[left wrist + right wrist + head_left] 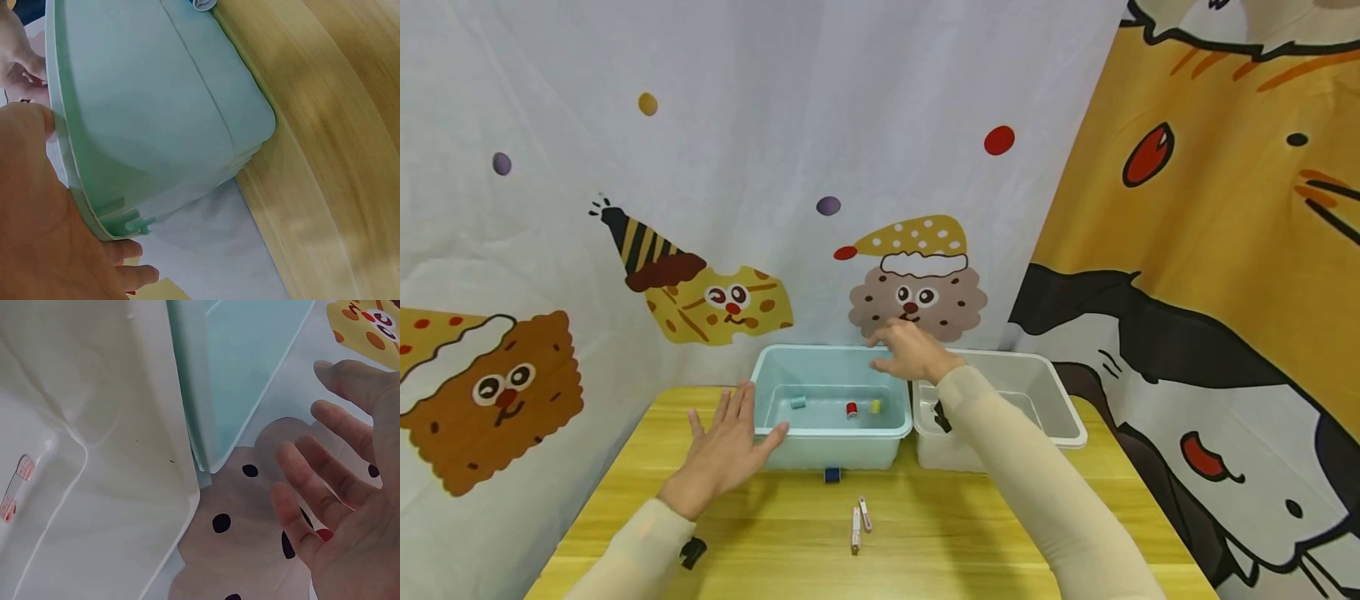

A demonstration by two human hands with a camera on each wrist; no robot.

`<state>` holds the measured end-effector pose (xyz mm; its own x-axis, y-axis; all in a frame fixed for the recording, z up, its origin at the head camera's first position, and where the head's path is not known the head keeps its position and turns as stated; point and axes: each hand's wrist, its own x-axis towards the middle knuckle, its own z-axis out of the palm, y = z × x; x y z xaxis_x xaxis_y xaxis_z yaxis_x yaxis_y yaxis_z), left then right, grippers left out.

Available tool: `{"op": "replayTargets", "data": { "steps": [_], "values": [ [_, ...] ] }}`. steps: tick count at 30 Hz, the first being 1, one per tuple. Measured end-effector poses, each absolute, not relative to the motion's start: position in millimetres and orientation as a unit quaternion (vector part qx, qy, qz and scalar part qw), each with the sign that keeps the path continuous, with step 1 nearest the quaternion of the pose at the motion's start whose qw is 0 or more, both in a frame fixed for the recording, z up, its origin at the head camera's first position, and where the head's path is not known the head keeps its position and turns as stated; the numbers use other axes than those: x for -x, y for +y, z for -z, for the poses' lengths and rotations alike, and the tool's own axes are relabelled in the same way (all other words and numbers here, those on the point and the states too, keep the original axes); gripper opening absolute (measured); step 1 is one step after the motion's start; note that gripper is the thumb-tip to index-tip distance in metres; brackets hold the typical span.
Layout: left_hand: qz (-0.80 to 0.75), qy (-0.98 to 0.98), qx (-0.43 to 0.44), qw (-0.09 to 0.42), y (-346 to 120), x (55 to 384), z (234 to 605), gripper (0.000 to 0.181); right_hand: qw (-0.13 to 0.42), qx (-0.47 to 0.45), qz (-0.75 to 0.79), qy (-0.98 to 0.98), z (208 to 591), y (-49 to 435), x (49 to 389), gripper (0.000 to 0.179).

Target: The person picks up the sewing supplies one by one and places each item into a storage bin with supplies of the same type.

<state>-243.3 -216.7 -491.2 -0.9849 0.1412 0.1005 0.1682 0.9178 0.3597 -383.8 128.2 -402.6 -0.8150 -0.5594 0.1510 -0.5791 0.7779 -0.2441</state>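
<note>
A light blue plastic bin point(831, 450) stands at the back of the table. At its left end is my left hand point(722, 450), fingers straight and spread, palm side by the rim; the left wrist view shows this hand point(56, 212) along the bin's rim point(69, 150). My right hand point(913, 352) hovers over the bin's back right corner, holding nothing; its fingers point(340, 465) are loosely bent and apart in the right wrist view. Inside the bin lie small spool-like cylinders: one teal point(798, 402), one red point(852, 410), one yellow point(876, 407).
Right of the blue bin stands a white bin point(1067, 440), with a slim pink-and-white piece point(16, 487) inside. A dark blue spool-like cylinder point(832, 475) lies before the blue bin. Two slim pink-and-white pieces point(855, 531) lie nearer on the wooden table point(775, 542). A printed curtain point(737, 167) hangs behind.
</note>
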Motion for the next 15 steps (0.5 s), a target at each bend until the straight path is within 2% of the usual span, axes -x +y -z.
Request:
{"op": "replayTargets", "data": {
  "steps": [15],
  "values": [
    [0.19, -0.978, 0.08, 0.039, -218, 243, 491, 0.116, 0.047, -0.308, -0.158, -0.937, 404, 132, 373, 0.036]
  ]
}}
